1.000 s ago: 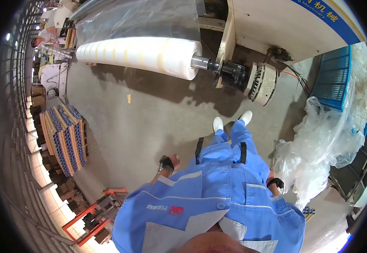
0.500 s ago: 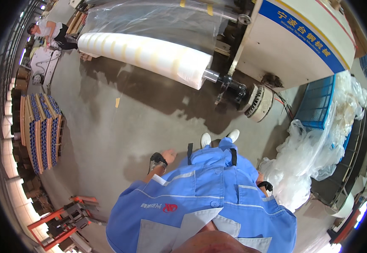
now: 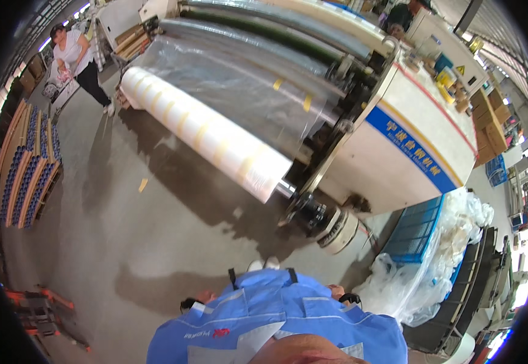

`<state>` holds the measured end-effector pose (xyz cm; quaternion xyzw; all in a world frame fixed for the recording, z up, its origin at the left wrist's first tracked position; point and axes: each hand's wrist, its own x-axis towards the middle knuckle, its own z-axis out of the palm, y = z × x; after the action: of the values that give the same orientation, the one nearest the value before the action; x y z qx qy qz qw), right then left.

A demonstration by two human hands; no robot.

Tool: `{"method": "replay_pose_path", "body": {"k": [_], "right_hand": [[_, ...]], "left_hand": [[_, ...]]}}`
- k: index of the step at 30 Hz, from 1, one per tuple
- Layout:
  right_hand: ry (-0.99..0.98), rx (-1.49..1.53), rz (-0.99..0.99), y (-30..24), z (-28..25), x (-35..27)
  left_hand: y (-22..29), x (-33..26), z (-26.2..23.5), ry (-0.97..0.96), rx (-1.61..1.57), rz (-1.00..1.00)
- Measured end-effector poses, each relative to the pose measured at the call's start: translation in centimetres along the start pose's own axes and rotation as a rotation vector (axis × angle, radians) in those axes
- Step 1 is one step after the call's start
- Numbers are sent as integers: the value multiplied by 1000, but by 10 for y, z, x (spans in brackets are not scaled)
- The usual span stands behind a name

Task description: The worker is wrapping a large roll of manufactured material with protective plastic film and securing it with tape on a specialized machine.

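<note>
My left hand (image 3: 205, 296) hangs low at my left side, a black band at its wrist, its fingers too small and blurred to read. On the other side, my right hand (image 3: 336, 291) is down by my hip, mostly hidden by my blue jacket, with a black band too. Neither hand touches the machine. Ahead lies a large roll of whitish plastic film (image 3: 206, 133) with yellowish bands, carried on a metal shaft (image 3: 285, 188). The shaft's near end sits in a black coupling (image 3: 308, 213). Clear film (image 3: 215, 82) stretches behind the roll.
The machine's white side housing (image 3: 352, 158) stands ahead right. A blue crate (image 3: 414, 233) and heaped clear film (image 3: 391, 288) lie at my right. At left are stacked tubes (image 3: 30, 164) and an orange-red frame (image 3: 45, 312). One person (image 3: 77, 57) stands far left, another (image 3: 404, 15) behind the machine.
My view has tilted up and turned, showing more of the machine and both people. The roll appears lower and more slanted. My left hand appears closer to my body, less visible than before.
</note>
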<state>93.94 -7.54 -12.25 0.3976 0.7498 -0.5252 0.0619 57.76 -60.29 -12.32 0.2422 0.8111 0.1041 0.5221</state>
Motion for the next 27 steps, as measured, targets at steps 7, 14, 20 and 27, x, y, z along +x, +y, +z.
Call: {"method": "replay_pose_path", "body": {"k": [7,14,20,27], "right_hand": [[86,465,536,-157,-28,75],[-26,396,514,-166,-17,90],[-128,169,543,-121,-12,70],[82,427,722,-149,-4,18]], "left_hand": [[-12,34,38,211,-36,95],[-28,51,28,378,25,247],[-19,56,-18,169,142,-102],[-25,62,-61,353,163,-88]]}}
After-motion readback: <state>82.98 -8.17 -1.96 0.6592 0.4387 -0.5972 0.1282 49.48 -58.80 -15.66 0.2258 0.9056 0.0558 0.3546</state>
